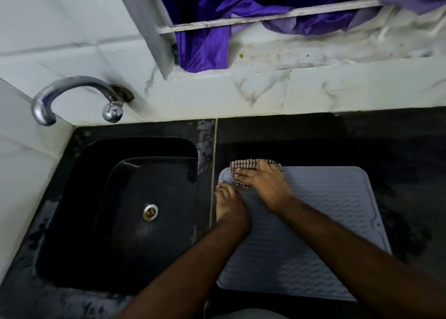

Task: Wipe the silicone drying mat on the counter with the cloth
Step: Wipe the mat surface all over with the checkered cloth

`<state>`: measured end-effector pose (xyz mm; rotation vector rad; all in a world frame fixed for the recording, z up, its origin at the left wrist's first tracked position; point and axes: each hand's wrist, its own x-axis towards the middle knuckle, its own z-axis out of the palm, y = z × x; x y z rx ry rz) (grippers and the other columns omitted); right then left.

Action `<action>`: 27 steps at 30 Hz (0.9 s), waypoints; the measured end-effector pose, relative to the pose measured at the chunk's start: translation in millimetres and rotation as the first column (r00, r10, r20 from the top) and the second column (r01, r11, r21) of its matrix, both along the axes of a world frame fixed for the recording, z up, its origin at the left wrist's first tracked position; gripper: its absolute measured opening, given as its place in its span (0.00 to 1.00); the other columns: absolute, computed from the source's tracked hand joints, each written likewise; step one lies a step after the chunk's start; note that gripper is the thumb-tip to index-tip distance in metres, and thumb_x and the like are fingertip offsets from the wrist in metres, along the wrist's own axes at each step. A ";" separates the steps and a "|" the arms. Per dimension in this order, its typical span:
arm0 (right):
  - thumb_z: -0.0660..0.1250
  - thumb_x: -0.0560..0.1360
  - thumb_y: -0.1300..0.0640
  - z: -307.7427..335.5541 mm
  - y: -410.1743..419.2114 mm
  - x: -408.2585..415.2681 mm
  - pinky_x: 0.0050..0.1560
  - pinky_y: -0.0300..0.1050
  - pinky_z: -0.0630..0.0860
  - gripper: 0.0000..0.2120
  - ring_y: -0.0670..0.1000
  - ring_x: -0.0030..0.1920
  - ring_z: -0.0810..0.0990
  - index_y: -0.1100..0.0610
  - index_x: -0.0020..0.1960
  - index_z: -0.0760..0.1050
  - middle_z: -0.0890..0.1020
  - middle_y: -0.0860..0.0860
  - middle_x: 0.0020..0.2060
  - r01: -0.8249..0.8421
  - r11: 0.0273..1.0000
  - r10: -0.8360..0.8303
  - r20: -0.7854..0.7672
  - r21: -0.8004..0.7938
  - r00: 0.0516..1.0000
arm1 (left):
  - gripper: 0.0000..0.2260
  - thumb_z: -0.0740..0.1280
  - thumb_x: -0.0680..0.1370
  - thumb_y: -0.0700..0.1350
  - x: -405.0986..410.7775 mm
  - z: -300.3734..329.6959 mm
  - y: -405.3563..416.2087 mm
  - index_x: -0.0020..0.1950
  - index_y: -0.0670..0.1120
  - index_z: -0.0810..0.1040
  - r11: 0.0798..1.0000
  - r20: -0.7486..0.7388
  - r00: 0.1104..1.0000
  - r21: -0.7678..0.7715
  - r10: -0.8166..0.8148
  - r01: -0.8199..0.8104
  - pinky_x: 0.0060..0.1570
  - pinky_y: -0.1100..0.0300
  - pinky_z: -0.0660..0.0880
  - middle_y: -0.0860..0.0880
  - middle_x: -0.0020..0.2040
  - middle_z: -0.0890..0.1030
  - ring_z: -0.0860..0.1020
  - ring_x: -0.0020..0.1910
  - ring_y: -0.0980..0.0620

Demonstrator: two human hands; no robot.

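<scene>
A pale grey ribbed silicone drying mat [325,210] lies flat on the black counter [362,140], just right of the sink. At the mat's far left corner sits a brown-and-white checked cloth [243,165]. My right hand [263,181] lies on top of the cloth with its fingers stretched out flat, pressing it onto the mat. My left hand [228,205] rests flat on the mat's left edge, fingers straight and pointing away from me, holding nothing. Part of the cloth is hidden under my right hand.
A black sink [96,198] with a metal drain fills the left side. A chrome tap [72,94] curves out of the white tiled wall above it. A purple curtain [205,43] hangs over the window ledge behind the counter.
</scene>
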<state>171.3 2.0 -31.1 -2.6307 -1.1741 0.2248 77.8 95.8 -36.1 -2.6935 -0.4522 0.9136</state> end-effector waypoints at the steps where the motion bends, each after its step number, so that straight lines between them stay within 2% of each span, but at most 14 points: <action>1: 0.64 0.81 0.48 3.0 -13.8 5.1 0.65 0.52 0.68 0.18 0.58 0.63 0.72 0.38 0.71 0.72 0.74 0.45 0.69 0.007 0.999 -0.008 -0.023 -0.051 1.000 | 0.32 0.51 0.85 0.50 1.7 1.3 -3.4 0.77 0.28 0.44 1.000 0.006 1.000 0.012 -0.009 0.009 0.76 0.42 0.57 0.27 0.77 0.52 0.56 0.77 0.32; 3: 0.59 0.83 0.49 5.5 -46.4 13.6 0.67 0.52 0.66 0.20 0.55 0.65 0.68 0.35 0.74 0.66 0.68 0.41 0.74 0.005 0.987 -0.010 -0.030 -0.158 1.000 | 0.33 0.52 0.85 0.50 5.2 2.4 -7.2 0.77 0.27 0.44 0.999 0.016 0.999 0.023 -0.037 0.037 0.75 0.41 0.57 0.26 0.77 0.52 0.56 0.77 0.30; 5: 0.58 0.83 0.49 5.2 -83.5 21.7 0.66 0.50 0.66 0.21 0.53 0.64 0.67 0.34 0.74 0.65 0.68 0.39 0.74 0.067 0.975 -0.072 -0.017 -0.211 0.997 | 0.32 0.52 0.85 0.49 7.7 2.0 -8.8 0.77 0.27 0.45 0.999 0.018 1.000 0.032 -0.023 0.022 0.75 0.41 0.58 0.26 0.77 0.52 0.56 0.76 0.29; 8: 0.58 0.82 0.45 10.0 -137.9 28.5 0.62 0.43 0.64 0.18 0.51 0.62 0.68 0.36 0.72 0.69 0.72 0.41 0.69 0.212 0.953 -0.216 0.008 -0.215 0.976 | 0.30 0.51 0.85 0.47 9.6 -4.9 -6.8 0.78 0.28 0.45 0.997 0.011 0.999 0.061 0.035 -0.035 0.74 0.44 0.61 0.28 0.77 0.52 0.57 0.76 0.31; 9: 0.58 0.82 0.43 14.1 -152.2 28.8 0.58 0.40 0.62 0.18 0.50 0.61 0.68 0.36 0.71 0.70 0.74 0.38 0.66 0.264 0.941 -0.266 0.023 -0.213 0.964 | 0.29 0.51 0.85 0.46 9.3 -6.4 -5.4 0.78 0.28 0.45 0.997 0.010 0.999 0.060 0.041 -0.042 0.74 0.45 0.61 0.28 0.78 0.52 0.58 0.76 0.31; 11: 0.59 0.82 0.45 16.6 -169.0 29.9 0.55 0.42 0.63 0.17 0.51 0.59 0.68 0.36 0.70 0.72 0.74 0.34 0.57 0.353 0.902 -0.352 0.048 -0.249 0.935 | 0.28 0.52 0.85 0.45 7.9 -7.9 -1.4 0.78 0.28 0.48 0.999 0.030 0.999 0.030 0.021 -0.022 0.74 0.45 0.61 0.28 0.77 0.54 0.59 0.75 0.31; 14: 0.60 0.81 0.52 25.4 -150.7 25.4 0.55 0.50 0.70 0.16 0.56 0.62 0.67 0.40 0.66 0.75 0.77 0.46 0.62 0.393 0.850 -0.389 0.086 -0.350 0.917 | 0.26 0.52 0.85 0.44 1.3 -1.8 5.1 0.78 0.30 0.53 0.998 0.088 0.996 -0.046 -0.028 0.032 0.75 0.45 0.61 0.30 0.76 0.57 0.60 0.75 0.33; 15: 0.60 0.81 0.54 29.5 -132.9 20.3 0.54 0.50 0.71 0.16 0.57 0.62 0.67 0.43 0.66 0.74 0.77 0.49 0.62 0.389 0.858 -0.370 0.122 -0.336 0.921 | 0.26 0.53 0.85 0.44 -1.5 2.2 7.5 0.78 0.31 0.53 0.996 0.095 0.994 -0.070 -0.046 0.052 0.75 0.45 0.60 0.30 0.77 0.57 0.60 0.76 0.33; 17: 0.61 0.80 0.55 36.8 -86.3 7.1 0.54 0.50 0.73 0.18 0.57 0.61 0.69 0.50 0.70 0.71 0.78 0.51 0.63 0.327 0.921 -0.296 0.165 -0.210 0.941 | 0.31 0.61 0.83 0.45 -7.0 9.4 13.0 0.79 0.33 0.52 0.990 0.095 0.993 -0.110 -0.076 0.086 0.76 0.45 0.60 0.32 0.77 0.56 0.59 0.77 0.35; 20: 0.61 0.80 0.56 29.8 -12.2 -16.4 0.57 0.52 0.74 0.21 0.57 0.61 0.71 0.53 0.73 0.69 0.75 0.51 0.68 0.167 0.984 -0.158 0.120 -0.069 0.980 | 0.41 0.71 0.78 0.48 -11.9 15.5 18.0 0.80 0.36 0.49 0.982 0.065 0.994 -0.160 -0.089 0.098 0.76 0.46 0.58 0.34 0.79 0.53 0.55 0.78 0.36; 22: 0.60 0.81 0.55 12.4 23.3 -31.8 0.60 0.52 0.72 0.20 0.58 0.64 0.71 0.54 0.72 0.71 0.75 0.51 0.68 0.062 0.995 -0.057 0.070 -0.077 0.996 | 0.42 0.70 0.79 0.50 -12.2 14.6 18.4 0.82 0.39 0.47 0.984 0.050 0.996 -0.160 -0.073 0.080 0.76 0.46 0.57 0.36 0.80 0.51 0.53 0.79 0.38; 24: 0.58 0.81 0.54 -3.6 36.2 -41.3 0.65 0.53 0.70 0.20 0.58 0.67 0.69 0.53 0.72 0.71 0.73 0.50 0.70 0.047 0.994 -0.048 -0.003 -0.095 0.999 | 0.45 0.70 0.79 0.52 -10.3 14.7 15.6 0.82 0.40 0.43 0.990 -0.005 0.998 -0.125 -0.058 0.057 0.77 0.46 0.55 0.36 0.81 0.48 0.49 0.80 0.38; 25: 0.58 0.81 0.53 -8.8 34.2 -42.2 0.66 0.53 0.70 0.20 0.57 0.67 0.69 0.52 0.73 0.71 0.72 0.48 0.71 0.054 0.996 -0.056 -0.023 -0.070 0.998 | 0.44 0.69 0.80 0.51 -9.0 13.9 14.1 0.82 0.39 0.42 0.993 -0.028 0.998 -0.106 -0.055 0.051 0.77 0.46 0.54 0.36 0.81 0.47 0.49 0.80 0.37; 27: 0.60 0.82 0.52 -9.3 18.7 -35.2 0.64 0.52 0.70 0.19 0.57 0.64 0.70 0.48 0.73 0.72 0.72 0.47 0.72 0.038 0.999 -0.039 -0.006 -0.034 0.999 | 0.35 0.61 0.83 0.49 -5.1 8.4 11.3 0.81 0.37 0.45 0.996 -0.005 0.998 -0.066 -0.056 0.055 0.76 0.46 0.57 0.35 0.80 0.51 0.53 0.79 0.37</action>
